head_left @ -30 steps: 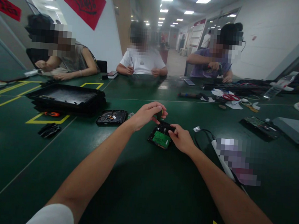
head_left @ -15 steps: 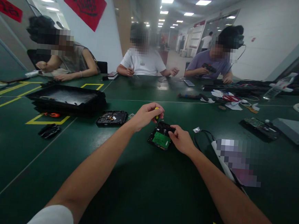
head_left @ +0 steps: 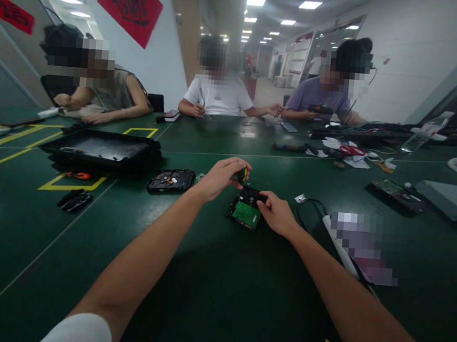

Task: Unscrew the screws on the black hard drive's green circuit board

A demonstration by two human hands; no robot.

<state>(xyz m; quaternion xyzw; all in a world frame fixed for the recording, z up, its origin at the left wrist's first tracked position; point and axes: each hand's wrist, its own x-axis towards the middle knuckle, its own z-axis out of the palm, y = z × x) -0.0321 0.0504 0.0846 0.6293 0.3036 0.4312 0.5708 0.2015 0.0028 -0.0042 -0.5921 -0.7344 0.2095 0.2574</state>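
A hard drive with a green circuit board [head_left: 247, 213] lies on the dark green table in front of me. My left hand [head_left: 225, 178] is closed around a small yellow and black screwdriver [head_left: 243, 174], held over the far edge of the drive; its tip is too small to make out. My right hand [head_left: 276, 211] grips the drive's right side between thumb and fingers. Left of my left hand lies another hard drive [head_left: 171, 181], with a small green board [head_left: 200, 178] beside it, partly behind my wrist.
Black trays [head_left: 101, 150] stand at the left, near orange-handled pliers [head_left: 79, 175]. A white power strip [head_left: 343, 248] is right of my forearm. Another drive [head_left: 395, 196] and a grey box [head_left: 450, 200] lie farther right. Three people sit across the table.
The fingers of my left hand have shifted around the screwdriver, and its handle shows at a different angle. Across the table, the middle person's hand has moved toward the person in purple.
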